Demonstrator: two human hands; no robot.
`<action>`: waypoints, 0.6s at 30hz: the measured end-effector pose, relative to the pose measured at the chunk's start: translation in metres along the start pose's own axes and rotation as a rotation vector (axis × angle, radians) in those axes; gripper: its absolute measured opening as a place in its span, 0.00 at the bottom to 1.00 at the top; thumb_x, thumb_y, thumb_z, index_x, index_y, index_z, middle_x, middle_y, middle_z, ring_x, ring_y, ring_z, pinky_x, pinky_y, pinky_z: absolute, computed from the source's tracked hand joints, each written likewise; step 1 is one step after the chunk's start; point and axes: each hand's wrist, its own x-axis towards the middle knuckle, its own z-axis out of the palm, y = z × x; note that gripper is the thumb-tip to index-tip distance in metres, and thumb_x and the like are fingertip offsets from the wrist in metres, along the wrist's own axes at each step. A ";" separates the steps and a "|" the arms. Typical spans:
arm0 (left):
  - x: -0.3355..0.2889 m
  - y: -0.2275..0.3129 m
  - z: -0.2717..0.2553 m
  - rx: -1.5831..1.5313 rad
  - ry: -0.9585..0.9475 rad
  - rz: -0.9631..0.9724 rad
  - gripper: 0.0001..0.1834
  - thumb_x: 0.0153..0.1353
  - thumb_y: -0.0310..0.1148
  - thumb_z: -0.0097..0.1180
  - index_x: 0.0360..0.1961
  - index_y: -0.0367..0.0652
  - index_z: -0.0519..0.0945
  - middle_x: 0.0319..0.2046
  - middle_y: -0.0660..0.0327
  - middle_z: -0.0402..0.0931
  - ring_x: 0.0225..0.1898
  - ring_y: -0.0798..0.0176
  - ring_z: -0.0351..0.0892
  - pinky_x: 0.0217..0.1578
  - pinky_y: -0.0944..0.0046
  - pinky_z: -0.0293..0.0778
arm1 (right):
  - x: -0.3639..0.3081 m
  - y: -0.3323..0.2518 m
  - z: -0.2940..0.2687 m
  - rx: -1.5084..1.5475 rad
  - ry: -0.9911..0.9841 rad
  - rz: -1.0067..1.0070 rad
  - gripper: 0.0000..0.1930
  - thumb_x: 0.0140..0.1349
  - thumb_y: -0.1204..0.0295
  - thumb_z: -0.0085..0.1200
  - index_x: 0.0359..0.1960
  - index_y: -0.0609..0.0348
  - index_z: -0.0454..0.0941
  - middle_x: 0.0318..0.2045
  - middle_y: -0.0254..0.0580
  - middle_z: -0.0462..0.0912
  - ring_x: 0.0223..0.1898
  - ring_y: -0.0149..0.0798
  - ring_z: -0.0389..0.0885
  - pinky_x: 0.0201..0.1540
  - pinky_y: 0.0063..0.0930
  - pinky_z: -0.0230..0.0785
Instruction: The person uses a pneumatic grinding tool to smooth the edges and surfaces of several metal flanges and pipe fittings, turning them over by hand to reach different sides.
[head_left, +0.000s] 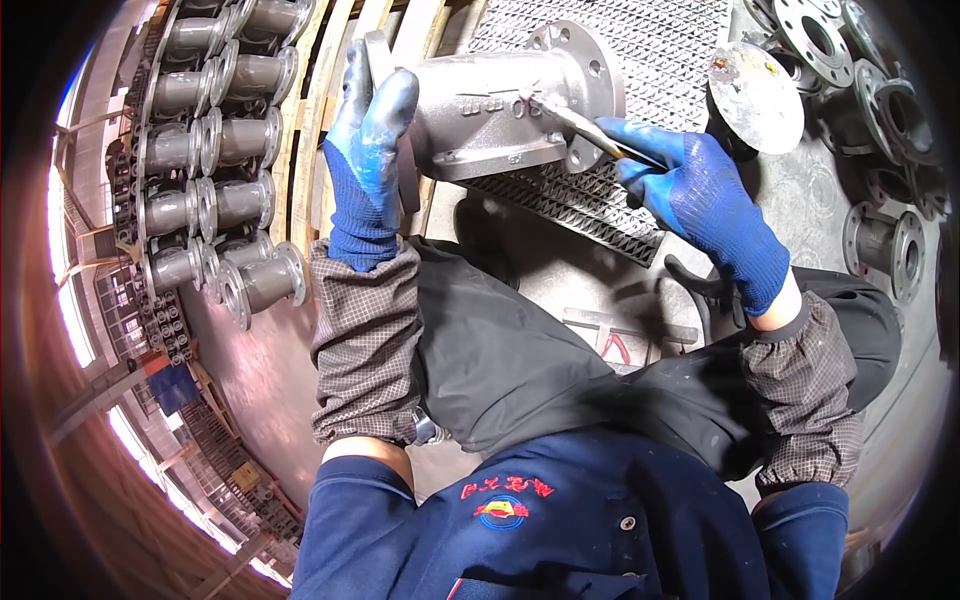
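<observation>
A grey cast flanged valve body [480,90] lies on its side in front of me, with raised markings along its barrel. My left hand [370,125], in a blue coated glove, grips its left flange, thumb on the near side. My right hand [690,175], gloved the same way, is closed round a slim hand tool [580,125]. The tool's pale tip touches the barrel near the right flange; whether it is a brush or a scraper I cannot tell. My right fingers partly cover its handle.
Metal grating [640,60] and wooden slats [305,110] are under and beside the casting. Rows of flanged castings [240,140] stand at left. More flanged parts [890,245] and a round-topped drum-like piece [755,100] are at right. A red-handled tool [615,347] lies between my legs.
</observation>
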 end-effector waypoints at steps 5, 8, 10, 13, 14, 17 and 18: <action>0.003 0.008 -0.003 0.241 0.017 0.055 0.17 0.62 0.24 0.46 0.53 0.38 0.74 0.58 0.44 0.66 0.57 0.48 0.70 0.55 0.56 0.68 | -0.018 -0.002 0.002 0.404 0.101 0.144 0.21 0.63 0.74 0.47 0.58 0.66 0.68 0.26 0.37 0.81 0.22 0.20 0.73 0.23 0.14 0.65; 0.001 0.007 -0.004 0.286 0.008 0.099 0.16 0.64 0.28 0.47 0.53 0.39 0.73 0.58 0.45 0.66 0.56 0.50 0.70 0.54 0.58 0.68 | -0.025 -0.028 0.008 0.807 0.033 0.297 0.23 0.61 0.76 0.49 0.59 0.68 0.65 0.34 0.42 0.82 0.27 0.23 0.76 0.26 0.12 0.69; 0.007 0.017 -0.006 0.321 -0.025 0.035 0.17 0.64 0.33 0.49 0.54 0.43 0.71 0.58 0.47 0.66 0.53 0.52 0.72 0.51 0.62 0.69 | -0.025 -0.044 0.016 0.954 -0.060 0.169 0.20 0.63 0.75 0.48 0.57 0.68 0.66 0.37 0.42 0.82 0.31 0.24 0.78 0.26 0.13 0.70; 0.009 0.037 -0.002 -1.004 0.152 -0.722 0.23 0.66 0.43 0.46 0.58 0.42 0.67 0.53 0.53 0.69 0.48 0.58 0.74 0.48 0.61 0.71 | -0.007 -0.078 0.047 1.254 -0.136 0.113 0.18 0.57 0.79 0.55 0.49 0.71 0.73 0.34 0.42 0.81 0.27 0.24 0.77 0.25 0.16 0.70; 0.013 0.048 0.001 -0.929 0.202 -0.824 0.31 0.66 0.52 0.41 0.62 0.42 0.62 0.48 0.58 0.70 0.44 0.64 0.74 0.44 0.63 0.72 | 0.001 -0.083 0.052 1.252 -0.207 0.078 0.18 0.56 0.80 0.55 0.49 0.72 0.73 0.33 0.42 0.81 0.25 0.25 0.77 0.24 0.17 0.70; 0.003 0.054 0.003 -1.037 0.230 -0.657 0.42 0.65 0.64 0.30 0.69 0.43 0.49 0.54 0.56 0.67 0.49 0.63 0.72 0.47 0.65 0.71 | 0.020 -0.105 0.070 1.196 -0.287 0.090 0.16 0.53 0.76 0.57 0.43 0.73 0.76 0.26 0.43 0.81 0.22 0.29 0.79 0.24 0.19 0.71; 0.002 0.059 0.001 -0.992 0.195 -0.664 0.41 0.66 0.62 0.30 0.69 0.43 0.48 0.58 0.55 0.62 0.55 0.61 0.66 0.53 0.63 0.66 | 0.022 -0.108 0.073 1.102 -0.308 0.092 0.15 0.55 0.75 0.56 0.43 0.73 0.76 0.26 0.43 0.81 0.22 0.28 0.78 0.26 0.18 0.71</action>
